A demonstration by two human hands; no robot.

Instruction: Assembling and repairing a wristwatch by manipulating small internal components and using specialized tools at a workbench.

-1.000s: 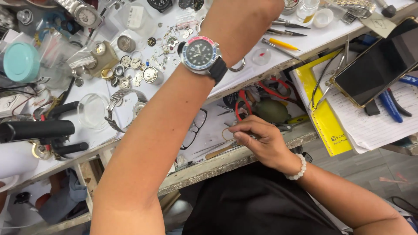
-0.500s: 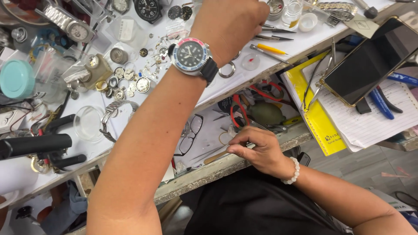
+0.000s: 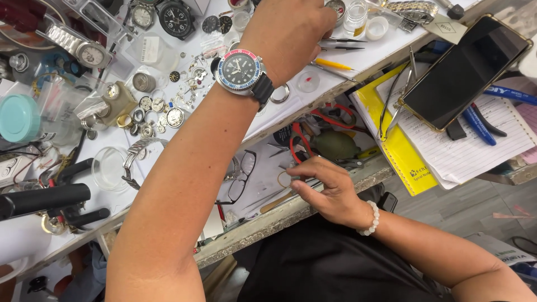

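My left hand (image 3: 288,31) reaches far over the white workbench (image 3: 279,120) with its back to the camera and its fingers curled; what it holds is hidden. A blue-and-red bezel wristwatch (image 3: 239,71) sits on that wrist. Tweezers (image 3: 341,40) and a yellow-tipped tool (image 3: 333,64) lie just right of the hand. My right hand (image 3: 327,190), with a white bead bracelet (image 3: 371,219), is low in the open drawer (image 3: 263,221). Its fingertips are bunched beside a thin ring (image 3: 282,179), near red-handled pliers (image 3: 296,140) and a green blower (image 3: 334,145).
Several watch cases and loose parts (image 3: 156,106) crowd the bench's left side, with a teal-lidded jar (image 3: 19,117), a glass dish (image 3: 109,168) and a black-handled tool (image 3: 45,198). Eyeglasses (image 3: 240,179) lie in the drawer. At right a phone (image 3: 464,70) rests on a yellow notebook (image 3: 397,151).
My left hand has stretched further out over the bench, toward the tweezers. My right hand has stayed in the drawer, its fingers shifting slightly by the ring.
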